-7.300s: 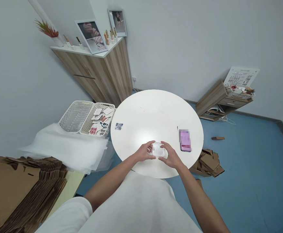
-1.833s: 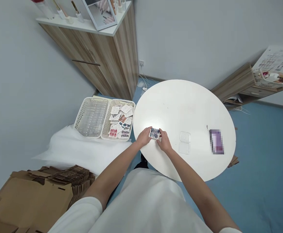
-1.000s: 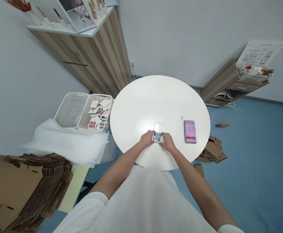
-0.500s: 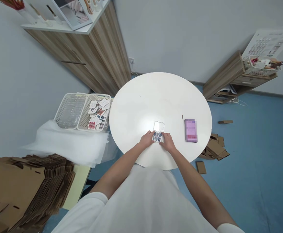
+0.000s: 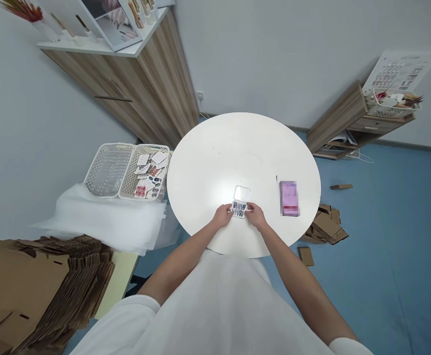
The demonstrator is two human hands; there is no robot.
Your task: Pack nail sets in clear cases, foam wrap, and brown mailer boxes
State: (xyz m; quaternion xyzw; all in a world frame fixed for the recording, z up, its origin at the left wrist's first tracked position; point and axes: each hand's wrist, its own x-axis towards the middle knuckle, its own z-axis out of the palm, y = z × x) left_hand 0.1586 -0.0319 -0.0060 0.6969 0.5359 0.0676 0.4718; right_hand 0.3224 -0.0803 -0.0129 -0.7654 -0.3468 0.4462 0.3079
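A small clear plastic case [image 5: 242, 194] lies near the front of the white round table [image 5: 237, 143], its lid tilted up on the far side. Dark, bluish false nails [image 5: 239, 209] sit in rows inside its lower half. My left hand [image 5: 223, 215] pinches the case's left edge with closed fingers. On the opposite edge, my right hand [image 5: 256, 215] holds the case between thumb and fingers. The fingertips beneath the case are partly hidden.
A purple box [image 5: 289, 198], blurred out, lies at the table's right. Left of the table stand white baskets [image 5: 121, 193], one holding cards of nails, beside white foam sheets [image 5: 104, 217] and stacked cardboard [image 5: 86, 281]. Flattened cardboard [image 5: 326, 224] lies on the right floor.
My hands have slid slightly outward to the case's side edges, so more of the nail tray shows. The lid stays up. The camera view has shifted a little.
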